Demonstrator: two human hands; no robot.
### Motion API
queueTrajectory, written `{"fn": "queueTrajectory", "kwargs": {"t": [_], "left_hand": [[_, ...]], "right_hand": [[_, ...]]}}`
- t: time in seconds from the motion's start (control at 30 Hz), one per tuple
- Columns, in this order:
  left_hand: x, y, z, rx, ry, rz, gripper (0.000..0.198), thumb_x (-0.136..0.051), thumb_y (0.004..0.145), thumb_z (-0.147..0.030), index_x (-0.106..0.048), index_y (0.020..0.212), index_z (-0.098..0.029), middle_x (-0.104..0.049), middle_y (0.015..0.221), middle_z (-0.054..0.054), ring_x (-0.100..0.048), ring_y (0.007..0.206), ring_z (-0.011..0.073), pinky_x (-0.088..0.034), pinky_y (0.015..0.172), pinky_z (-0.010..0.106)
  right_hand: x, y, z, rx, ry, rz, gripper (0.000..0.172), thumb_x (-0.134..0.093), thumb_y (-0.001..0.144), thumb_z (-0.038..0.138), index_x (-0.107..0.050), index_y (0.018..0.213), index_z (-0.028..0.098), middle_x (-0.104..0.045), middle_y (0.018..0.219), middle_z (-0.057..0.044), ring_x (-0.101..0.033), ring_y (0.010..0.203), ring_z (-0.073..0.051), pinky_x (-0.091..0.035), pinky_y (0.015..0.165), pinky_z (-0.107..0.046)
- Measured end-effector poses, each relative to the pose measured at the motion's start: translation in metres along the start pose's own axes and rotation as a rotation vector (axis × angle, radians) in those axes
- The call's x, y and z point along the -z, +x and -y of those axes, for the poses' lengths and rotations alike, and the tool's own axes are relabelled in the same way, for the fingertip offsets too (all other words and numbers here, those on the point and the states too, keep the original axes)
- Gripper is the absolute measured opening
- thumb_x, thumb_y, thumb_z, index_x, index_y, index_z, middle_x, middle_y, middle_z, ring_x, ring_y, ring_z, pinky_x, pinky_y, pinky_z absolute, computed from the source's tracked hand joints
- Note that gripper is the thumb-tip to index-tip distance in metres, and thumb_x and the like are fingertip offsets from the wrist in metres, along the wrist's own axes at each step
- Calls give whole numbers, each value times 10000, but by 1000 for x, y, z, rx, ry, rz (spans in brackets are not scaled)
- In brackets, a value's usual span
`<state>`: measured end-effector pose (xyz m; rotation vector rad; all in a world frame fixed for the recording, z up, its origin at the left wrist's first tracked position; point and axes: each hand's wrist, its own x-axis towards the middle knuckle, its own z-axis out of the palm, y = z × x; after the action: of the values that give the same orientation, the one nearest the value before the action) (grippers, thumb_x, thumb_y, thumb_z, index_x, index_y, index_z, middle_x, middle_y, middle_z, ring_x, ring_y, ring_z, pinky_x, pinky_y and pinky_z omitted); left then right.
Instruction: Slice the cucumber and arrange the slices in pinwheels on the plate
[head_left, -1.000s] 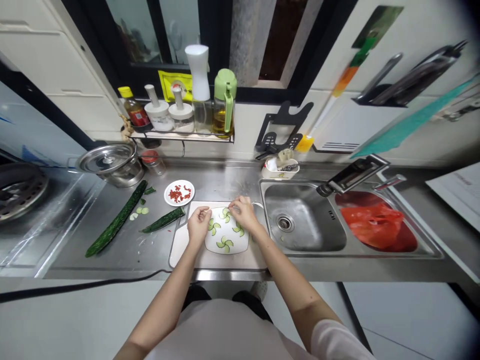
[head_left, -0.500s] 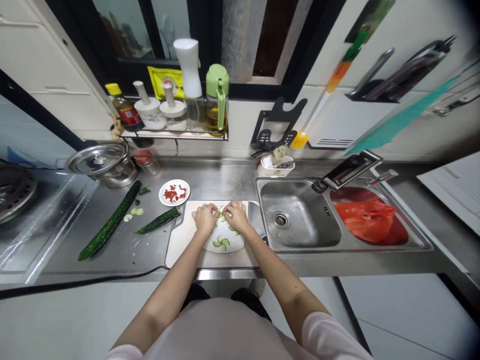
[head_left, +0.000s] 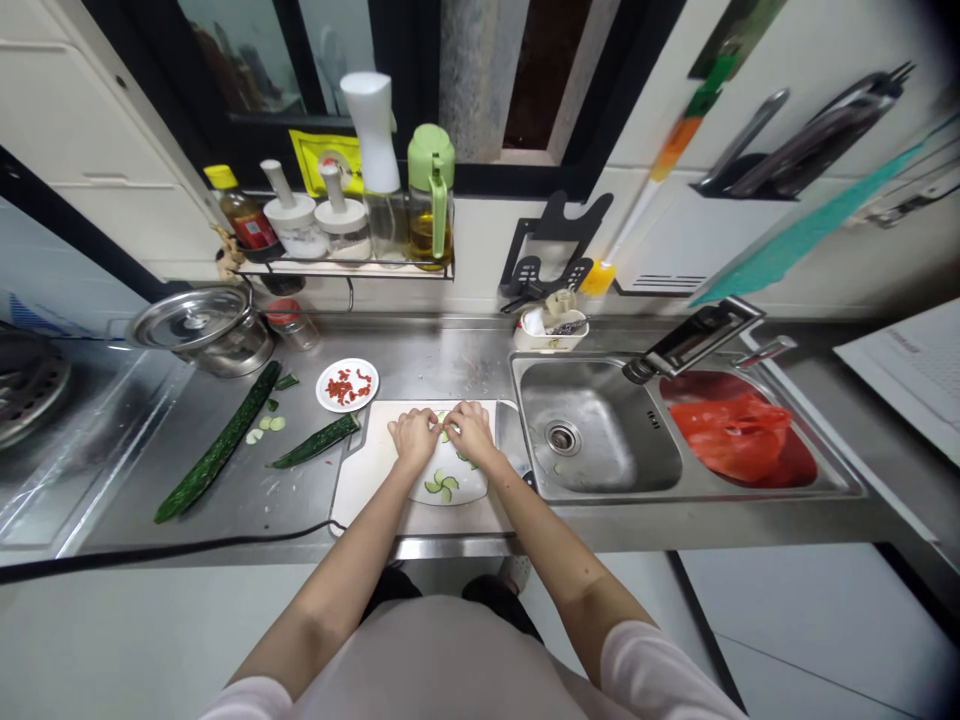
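Note:
A white plate (head_left: 463, 488) with cucumber slices (head_left: 442, 486) laid in pinwheel shapes sits on a pale cutting board (head_left: 364, 480). Both hands hover over the plate's far half, close together. My left hand (head_left: 413, 437) and my right hand (head_left: 469, 430) have their fingers bent and pinched toward each other over slices near the plate's top edge. What the fingertips grip is hidden. A small white dish of red bits (head_left: 346, 385) lies just beyond the board.
A long whole cucumber (head_left: 217, 443), a shorter cucumber piece (head_left: 315, 441) and loose slices (head_left: 266, 428) lie left of the board. A lidded steel pot (head_left: 201, 328) stands far left. To the right is a sink (head_left: 600, 440) and a basin holding a red bag (head_left: 731, 435). A bottle shelf (head_left: 352, 225) hangs behind.
My left hand has moved right to meet my right hand over the plate's far edge. The hands now cover more of the slices. The camera view shifted slightly.

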<state>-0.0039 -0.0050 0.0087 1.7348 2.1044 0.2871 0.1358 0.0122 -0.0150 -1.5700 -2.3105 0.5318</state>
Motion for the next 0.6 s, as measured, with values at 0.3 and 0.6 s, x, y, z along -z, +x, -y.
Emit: {"fn": "queueTrajectory", "kwargs": {"t": [0.3,0.6], "left_hand": [[-1,1,0,7,3,8,194,-572,852,-396,-689,916,-255,-671,1042,73,-547,1049,284,-299,871,409],[-3,2,0,8,0,8,198,-576,845,-407,-691,909,-258,-669,1050,71,-546,1046,285,-296,876,412]], "right_hand": [[2,-1,0,-16,5,-34,151,-545,899,284,-679,886,218,-567,1030,-61,-409,1029,-229,-291,873,-345],[3,1,0,-51,-50,-12,149,-548,902,302,-665,874,214,-562,1027,-71,-404,1027,-237,-293,873,-352]]}}
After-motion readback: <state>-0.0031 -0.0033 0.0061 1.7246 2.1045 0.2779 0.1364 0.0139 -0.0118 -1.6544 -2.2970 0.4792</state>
